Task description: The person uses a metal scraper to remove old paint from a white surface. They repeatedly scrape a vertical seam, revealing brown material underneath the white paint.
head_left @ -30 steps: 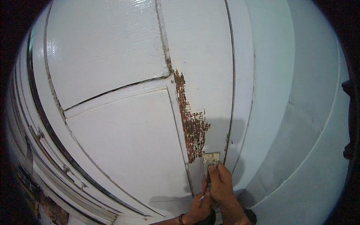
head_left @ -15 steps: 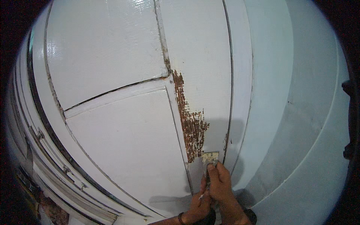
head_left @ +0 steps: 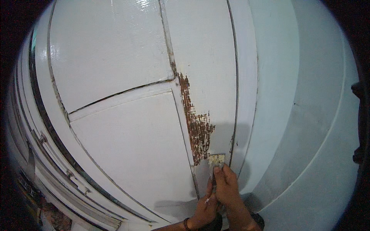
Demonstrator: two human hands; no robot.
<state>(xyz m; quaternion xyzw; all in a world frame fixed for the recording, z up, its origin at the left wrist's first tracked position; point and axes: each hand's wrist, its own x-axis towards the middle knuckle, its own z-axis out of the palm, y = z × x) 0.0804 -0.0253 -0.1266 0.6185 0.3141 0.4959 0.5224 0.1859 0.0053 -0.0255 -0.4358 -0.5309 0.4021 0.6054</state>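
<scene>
Both of my hands are closed around a paint scraper, its flat blade crusted with pale paint and pressed to or just off the white panelled door. My right hand grips it close behind the blade, thumb on top. Lower down, my left hand wraps the handle, which the fingers mostly hide; a dark bead bracelet circles that wrist. Just up and left of the blade runs a bare brown patch, ragged and streaked, where the white paint is gone.
A dark vertical seam marks the door's right edge, with a pale wall beyond it. Grooves frame the door panels. On the far left are frame strips with metal hardware, and clutter lies at the lower left.
The scraper blade has shifted very slightly upward, both hands keeping their hold. The brown patch looks much the same.
</scene>
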